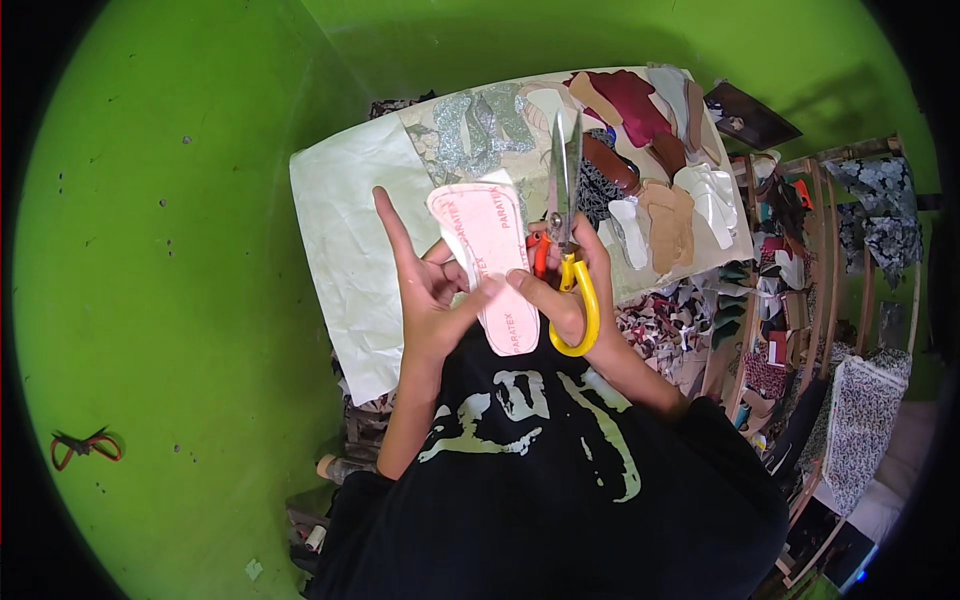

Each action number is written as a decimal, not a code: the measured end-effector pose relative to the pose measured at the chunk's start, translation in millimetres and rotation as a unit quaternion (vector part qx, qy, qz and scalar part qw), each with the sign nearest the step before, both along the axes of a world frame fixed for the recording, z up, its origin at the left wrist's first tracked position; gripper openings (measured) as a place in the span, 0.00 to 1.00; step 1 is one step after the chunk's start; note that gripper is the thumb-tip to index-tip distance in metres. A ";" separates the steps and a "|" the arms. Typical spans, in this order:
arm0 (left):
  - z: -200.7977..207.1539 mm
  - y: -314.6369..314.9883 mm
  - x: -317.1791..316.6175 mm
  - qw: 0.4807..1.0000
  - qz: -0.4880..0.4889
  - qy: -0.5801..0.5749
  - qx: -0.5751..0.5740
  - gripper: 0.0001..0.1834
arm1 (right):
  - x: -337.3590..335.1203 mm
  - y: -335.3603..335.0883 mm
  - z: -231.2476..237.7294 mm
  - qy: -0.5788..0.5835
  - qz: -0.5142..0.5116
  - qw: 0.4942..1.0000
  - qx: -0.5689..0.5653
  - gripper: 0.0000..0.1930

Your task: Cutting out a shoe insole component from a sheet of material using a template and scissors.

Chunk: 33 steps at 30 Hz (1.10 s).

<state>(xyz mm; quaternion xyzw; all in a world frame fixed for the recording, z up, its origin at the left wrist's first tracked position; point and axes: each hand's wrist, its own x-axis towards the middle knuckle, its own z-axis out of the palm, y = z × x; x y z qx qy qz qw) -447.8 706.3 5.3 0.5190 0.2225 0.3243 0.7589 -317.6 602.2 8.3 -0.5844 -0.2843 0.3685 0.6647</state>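
A pale pink insole piece (508, 265) with red print and a drawn outline is held upright over the worktable. My left hand (432, 305) pinches its left edge, thumb in front and index finger stretched out to the side. Against its right side presses the thumb of my right hand (572, 312). The same hand carries large scissors (590, 300) with yellow handles, blades pointing up and away. White material (457, 238) shows behind the insole's left edge. An orange-red handle (541, 256) sits by my right fingers; what it belongs to is hidden.
A white sheet (350, 240) covers the table's left part. Patterned grey-green cut pieces (480, 130) lie at the back, with leather scraps (630, 110) and tan pieces (668, 225) to the right. Beyond stand wooden racks (820, 250) of materials. Red-handled scissors (86, 447) hang on the green wall.
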 end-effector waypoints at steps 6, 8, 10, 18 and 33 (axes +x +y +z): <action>-30.0 6.1 1.4 0.958 0.024 -0.107 -0.264 0.35 | -4.9 0.9 2.0 -0.018 0.016 0.999 -0.024 0.21; -39.8 6.3 0.9 0.950 -0.034 -0.085 -0.297 0.23 | -6.7 -0.5 0.3 -0.019 0.020 0.999 -0.032 0.21; -38.2 1.6 6.0 0.958 -0.010 -0.061 -0.279 0.18 | -7.7 -1.4 -0.4 -0.006 0.032 0.999 -0.031 0.21; -14.9 1.7 14.5 0.990 0.064 0.022 -0.127 0.09 | -8.7 -9.2 -4.8 -0.017 0.076 0.996 -0.053 0.22; -11.7 -1.4 27.3 0.963 0.187 -0.085 -0.173 0.16 | -14.1 -14.6 -4.6 0.015 0.088 0.996 -0.027 0.19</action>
